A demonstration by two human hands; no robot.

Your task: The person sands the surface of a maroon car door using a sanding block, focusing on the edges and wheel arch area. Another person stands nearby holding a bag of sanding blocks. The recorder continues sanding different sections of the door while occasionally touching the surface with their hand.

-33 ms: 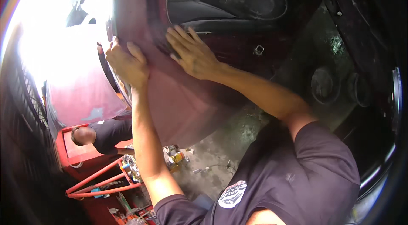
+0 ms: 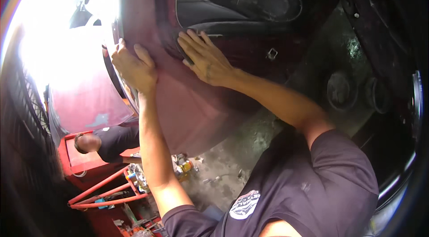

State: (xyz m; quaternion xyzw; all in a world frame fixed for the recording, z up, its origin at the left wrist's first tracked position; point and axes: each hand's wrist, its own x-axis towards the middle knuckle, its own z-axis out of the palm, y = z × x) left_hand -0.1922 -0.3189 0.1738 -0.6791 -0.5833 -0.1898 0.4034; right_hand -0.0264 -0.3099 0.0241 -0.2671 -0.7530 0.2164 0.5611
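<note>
A dull reddish car body panel [image 2: 178, 103], its finish matte, stretches in front of me below a window opening. My left hand [image 2: 134, 68] rests on the panel's left edge, thumb apart from the fingers; some fingertips are hidden past the edge. Close to the window's lower corner, my right hand [image 2: 206, 60] presses down with its fingers side by side. Under those fingers lies a dark flat pad [image 2: 187, 57], mostly covered by the hand, so its exact kind is unclear.
Another person [image 2: 118, 143] in a dark shirt is at the lower left, beside a red metal frame [image 2: 107, 201] and a red box [image 2: 73, 161]. Another reddish panel [image 2: 89, 98] stands at the left. Small items lie on the stained floor [image 2: 223, 161]. A dark door-like panel [image 2: 380, 27] rises at the right.
My right hand has shifted slightly right and down, and more of the dark pad's edge shows. My left hand stays on the panel edge.
</note>
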